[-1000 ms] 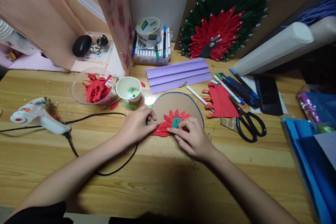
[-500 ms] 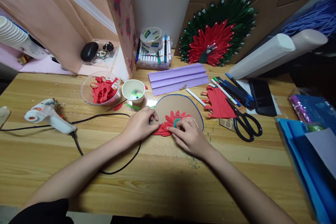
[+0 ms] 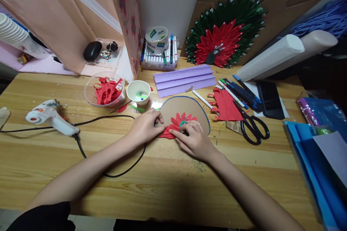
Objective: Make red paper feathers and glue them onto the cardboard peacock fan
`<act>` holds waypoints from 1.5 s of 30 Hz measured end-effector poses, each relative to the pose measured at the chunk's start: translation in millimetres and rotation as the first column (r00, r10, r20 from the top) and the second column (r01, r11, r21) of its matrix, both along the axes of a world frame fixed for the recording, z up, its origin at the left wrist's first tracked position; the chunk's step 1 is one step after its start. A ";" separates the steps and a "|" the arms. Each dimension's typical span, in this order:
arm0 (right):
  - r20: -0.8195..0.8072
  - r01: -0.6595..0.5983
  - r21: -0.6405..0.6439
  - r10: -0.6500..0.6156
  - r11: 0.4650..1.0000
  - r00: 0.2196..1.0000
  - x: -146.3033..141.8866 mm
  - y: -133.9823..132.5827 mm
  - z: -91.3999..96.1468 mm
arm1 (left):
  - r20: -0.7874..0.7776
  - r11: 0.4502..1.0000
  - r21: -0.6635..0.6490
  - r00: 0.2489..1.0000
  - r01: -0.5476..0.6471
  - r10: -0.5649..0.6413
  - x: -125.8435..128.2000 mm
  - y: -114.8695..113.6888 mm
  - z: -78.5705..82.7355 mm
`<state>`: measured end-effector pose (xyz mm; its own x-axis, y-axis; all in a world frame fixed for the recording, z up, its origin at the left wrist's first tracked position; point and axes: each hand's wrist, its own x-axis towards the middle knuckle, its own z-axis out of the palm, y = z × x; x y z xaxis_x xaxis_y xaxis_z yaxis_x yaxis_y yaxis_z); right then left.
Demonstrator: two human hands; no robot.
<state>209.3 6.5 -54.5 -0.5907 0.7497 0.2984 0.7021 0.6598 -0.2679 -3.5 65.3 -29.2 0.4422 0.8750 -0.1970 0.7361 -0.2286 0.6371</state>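
Note:
A rounded cardboard piece (image 3: 187,104) with a blue outline lies on the table in front of me. Red crepe-paper petals (image 3: 178,118) fan out on its lower part around a small green centre (image 3: 182,124). My left hand (image 3: 146,125) grips the cardboard's left edge, its fingers bent and its thumb on the red petals. From the right, my right hand (image 3: 193,139) reaches over the green centre, fingers curled, with the index fingertip on the left-hand petals. Those fingers are closed at a petal and partly cover the fan.
Left of the cardboard are a white glue gun (image 3: 52,117) with its black cord, a tub (image 3: 86,95) of red scraps and a paper cup (image 3: 138,88). Scissors (image 3: 255,128), red crepe paper (image 3: 227,104), pens (image 3: 238,92) and a phone (image 3: 271,99) lie right. Behind stands a feathery red-and-green fan (image 3: 225,36).
My right index fingertip has slid slightly left over the red petals. My left hand keeps its place at the cardboard's edge. The view has shifted a little.

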 end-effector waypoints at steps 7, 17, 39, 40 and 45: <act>0.004 0.035 0.042 -0.035 0.999 0.999 1.1 -0.6 0.0 | 0.016 1.000 0.001 1.000 0.006 -0.006 -0.7 0.3 -1.0; -0.149 0.142 -0.384 -0.213 0.912 0.966 -13.5 17.0 23.1 | 0.012 1.000 0.004 1.000 -0.005 0.005 0.2 0.5 -0.8; -0.151 0.214 -0.373 -0.286 0.903 0.946 -18.8 16.9 14.2 | 0.001 1.000 0.017 1.000 0.009 -0.009 -0.7 1.5 -3.2; -0.156 0.208 -0.368 -0.280 0.906 0.947 -18.5 16.9 13.8 | 0.003 1.000 0.016 1.000 0.013 -0.013 -1.1 1.8 -3.5; -0.175 0.186 -0.360 -0.262 0.914 0.949 -18.5 15.3 15.3 | 0.066 0.999 -0.015 0.997 0.033 -0.032 -1.7 1.9 -4.6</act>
<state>190.8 21.7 -39.2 -0.3450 0.9325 0.1067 0.7212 0.3362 -0.6056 -5.3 67.2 -33.7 0.4827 0.8570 -0.1803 0.6851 -0.2413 0.6873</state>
